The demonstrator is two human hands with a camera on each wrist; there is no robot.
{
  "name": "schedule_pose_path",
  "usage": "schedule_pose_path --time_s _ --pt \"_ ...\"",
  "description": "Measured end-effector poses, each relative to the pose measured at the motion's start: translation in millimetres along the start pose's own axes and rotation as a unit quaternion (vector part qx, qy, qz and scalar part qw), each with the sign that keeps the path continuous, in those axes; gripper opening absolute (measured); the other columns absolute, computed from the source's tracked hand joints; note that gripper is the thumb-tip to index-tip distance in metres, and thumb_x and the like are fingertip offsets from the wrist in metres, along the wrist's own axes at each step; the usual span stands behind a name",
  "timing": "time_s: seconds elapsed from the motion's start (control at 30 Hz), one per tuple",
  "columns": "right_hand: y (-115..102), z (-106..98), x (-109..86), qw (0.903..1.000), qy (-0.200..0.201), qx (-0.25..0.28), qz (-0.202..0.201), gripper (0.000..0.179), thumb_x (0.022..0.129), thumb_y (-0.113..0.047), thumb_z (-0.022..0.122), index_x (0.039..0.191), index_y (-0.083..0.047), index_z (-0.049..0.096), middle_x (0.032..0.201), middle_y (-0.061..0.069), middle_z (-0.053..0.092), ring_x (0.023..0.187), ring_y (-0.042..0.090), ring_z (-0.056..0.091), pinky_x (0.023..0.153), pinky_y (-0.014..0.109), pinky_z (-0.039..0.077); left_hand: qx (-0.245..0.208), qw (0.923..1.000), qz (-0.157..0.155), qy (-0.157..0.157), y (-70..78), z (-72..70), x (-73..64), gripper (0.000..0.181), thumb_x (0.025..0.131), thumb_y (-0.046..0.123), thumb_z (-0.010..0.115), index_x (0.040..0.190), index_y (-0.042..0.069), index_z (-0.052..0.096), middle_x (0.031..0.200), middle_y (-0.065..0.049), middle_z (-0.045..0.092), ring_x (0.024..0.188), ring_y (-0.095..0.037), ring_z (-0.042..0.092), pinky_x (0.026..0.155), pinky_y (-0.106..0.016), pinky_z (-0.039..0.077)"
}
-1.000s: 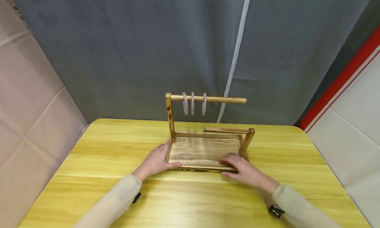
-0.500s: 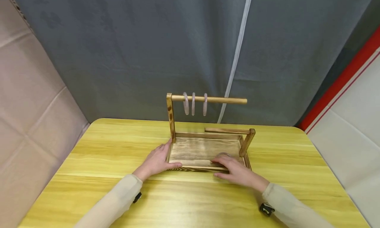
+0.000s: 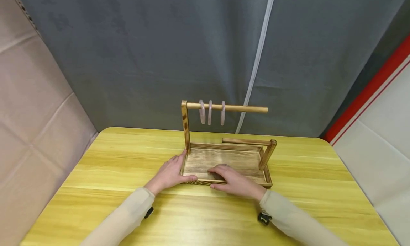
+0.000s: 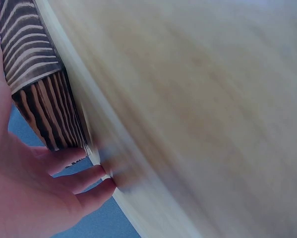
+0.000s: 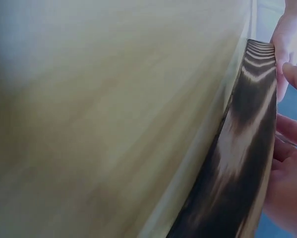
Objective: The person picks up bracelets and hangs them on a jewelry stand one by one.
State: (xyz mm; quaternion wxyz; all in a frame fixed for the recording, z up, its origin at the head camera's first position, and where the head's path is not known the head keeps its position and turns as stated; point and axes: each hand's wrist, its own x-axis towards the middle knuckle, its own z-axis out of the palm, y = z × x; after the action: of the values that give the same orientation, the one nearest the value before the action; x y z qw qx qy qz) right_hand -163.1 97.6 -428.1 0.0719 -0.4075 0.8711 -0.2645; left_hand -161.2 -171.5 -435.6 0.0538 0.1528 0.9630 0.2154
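A wooden jewelry stand (image 3: 205,161) has a shallow tray base, a tall upper rod and a short lower rod. Three pale lilac bangles (image 3: 222,118) hang on the upper rod. At the tray's left end my left hand (image 3: 169,172) holds the corner, thumb over the front rim and fingers along the side. My right hand (image 3: 235,181) reaches over the front rim near the middle, fingers curled inside the tray and thumb outside. A clear curved rim, apparently a bangle (image 5: 287,141), shows between its fingers; most of it is hidden.
The stand sits on a yellow wood-grain table (image 3: 105,160). A grey curtain (image 3: 144,61) hangs behind the table's far edge. The lower rod (image 3: 245,142) rises from a post (image 3: 267,154) at the tray's right end.
My right hand has slid left along the front rim, from the right end toward the middle, with the clear rim moving along. The left hand and the hanging bangles have stayed put.
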Motion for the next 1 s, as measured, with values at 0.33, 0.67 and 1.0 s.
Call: schedule_pose_path --time_s 0.33,0.67,1.0 --pt "1 6 22.2 0.9975 0.002 0.069 -0.012 0.053 0.093 -0.035 0.065 0.134 -0.003 0.054 0.129 0.007 0.058 0.119 0.021 0.053 0.101 0.039 0.043 -0.003 1.0 -0.005 -0.002 -0.4 -0.6 -0.1 0.116 0.075 0.072 0.064 0.154 0.004 0.014 0.146 -0.029 0.035 0.132 -0.046 0.036 0.106 -0.059 0.031" --pt "21 -8 17.0 0.995 0.031 0.095 0.009 0.042 0.09 -0.016 0.07 0.127 -0.002 0.059 0.123 0.01 0.06 0.113 0.027 0.056 0.096 0.044 0.046 -0.005 1.0 -0.007 0.001 -0.4 -0.6 -0.2 0.116 0.075 0.072 0.065 0.155 0.006 0.012 0.148 -0.027 0.034 0.134 -0.044 0.033 0.108 -0.058 0.029" --pt "24 -13 22.8 0.999 -0.014 0.039 0.018 0.05 0.085 -0.015 0.073 0.13 0.0 0.057 0.132 0.016 0.054 0.122 0.034 0.05 0.102 0.048 0.041 -0.006 1.0 -0.002 0.002 -0.8 0.6 -0.2 0.116 0.075 0.073 0.063 0.155 0.004 0.014 0.147 -0.027 0.036 0.133 -0.044 0.035 0.107 -0.058 0.03"
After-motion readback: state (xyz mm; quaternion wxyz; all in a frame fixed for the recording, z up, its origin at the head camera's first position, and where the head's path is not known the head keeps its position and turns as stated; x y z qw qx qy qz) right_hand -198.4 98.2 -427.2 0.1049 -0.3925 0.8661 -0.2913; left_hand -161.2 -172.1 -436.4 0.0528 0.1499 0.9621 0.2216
